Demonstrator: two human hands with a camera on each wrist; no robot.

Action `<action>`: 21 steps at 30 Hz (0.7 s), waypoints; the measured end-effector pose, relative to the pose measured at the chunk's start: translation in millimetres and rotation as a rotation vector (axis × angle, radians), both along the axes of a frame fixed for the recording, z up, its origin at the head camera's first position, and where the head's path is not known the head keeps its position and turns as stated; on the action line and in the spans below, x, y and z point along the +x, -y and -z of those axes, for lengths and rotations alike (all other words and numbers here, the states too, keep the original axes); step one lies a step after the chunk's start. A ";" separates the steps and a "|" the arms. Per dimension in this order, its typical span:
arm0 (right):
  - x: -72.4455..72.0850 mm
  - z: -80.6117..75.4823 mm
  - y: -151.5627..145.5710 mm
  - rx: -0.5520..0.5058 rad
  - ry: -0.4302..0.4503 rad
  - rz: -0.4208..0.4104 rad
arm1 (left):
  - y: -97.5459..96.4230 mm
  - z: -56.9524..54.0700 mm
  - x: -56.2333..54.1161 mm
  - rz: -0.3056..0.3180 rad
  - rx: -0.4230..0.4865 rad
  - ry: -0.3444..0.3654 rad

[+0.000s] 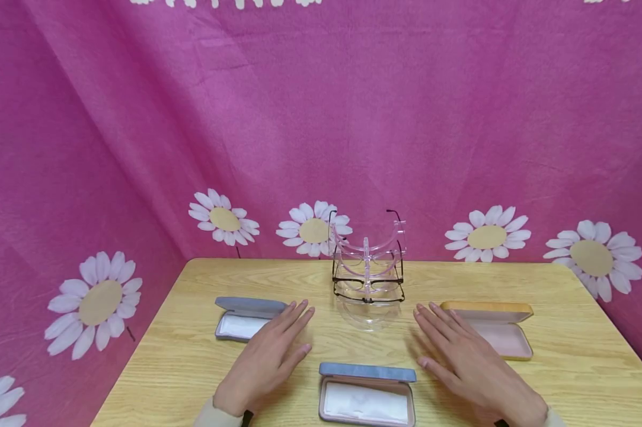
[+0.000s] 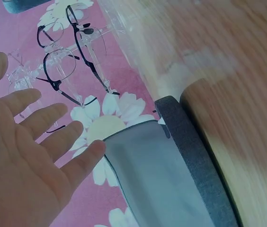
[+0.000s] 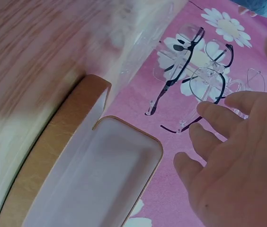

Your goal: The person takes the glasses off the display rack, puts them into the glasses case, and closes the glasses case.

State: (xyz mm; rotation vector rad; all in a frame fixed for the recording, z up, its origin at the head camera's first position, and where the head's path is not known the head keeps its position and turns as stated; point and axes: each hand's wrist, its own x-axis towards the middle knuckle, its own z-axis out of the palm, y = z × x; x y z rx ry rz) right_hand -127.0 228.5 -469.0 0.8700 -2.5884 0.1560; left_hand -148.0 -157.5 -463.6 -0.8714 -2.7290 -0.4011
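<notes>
My left hand (image 1: 270,362) hovers palm down with straight, spread fingers, holding nothing. In the head view it overlaps the right end of an opened grey-blue glasses case (image 1: 254,305) with a white cloth (image 1: 240,326) inside. My right hand (image 1: 467,362), also flat and holding nothing, overlaps the left part of an opened tan glasses case (image 1: 491,309) with a pale lining. Between and beyond the hands, a clear display stand (image 1: 367,252) carries several dark-framed eyeglasses (image 1: 369,300) in tiers. In the right wrist view the fingers lie beside the tan case (image 3: 48,142).
Between my wrists at the front, another opened blue glasses case (image 1: 367,372) has a white cloth (image 1: 366,403) in it. Everything stands on a wood-grain table (image 1: 577,332). A pink curtain (image 1: 385,118) with daisies hangs right behind its back edge.
</notes>
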 end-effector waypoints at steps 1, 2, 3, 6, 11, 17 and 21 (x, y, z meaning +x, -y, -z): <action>-0.3 -0.5 0.0 0.002 -0.004 -0.001 | 0.0 -0.3 -0.1 -0.004 0.005 0.009; -0.5 -1.0 0.2 0.003 -0.007 -0.001 | 0.0 -0.6 0.0 -0.009 0.007 0.020; -0.7 -1.5 0.5 0.001 -0.010 -0.003 | 0.1 -0.8 0.0 -0.013 0.010 0.033; -1.1 -3.1 2.0 -0.003 0.002 0.000 | 0.9 -0.4 -0.3 -0.019 0.030 0.075; -3.0 -6.5 3.9 -0.015 0.028 0.005 | 1.5 1.3 -2.6 -0.015 0.082 0.076; -6.2 -9.8 4.2 -0.028 0.022 -0.001 | -0.2 -0.1 -3.8 -0.020 0.138 0.082; -6.7 -11.4 3.6 -0.037 0.024 0.009 | -3.1 -0.5 -4.6 -0.017 0.172 0.074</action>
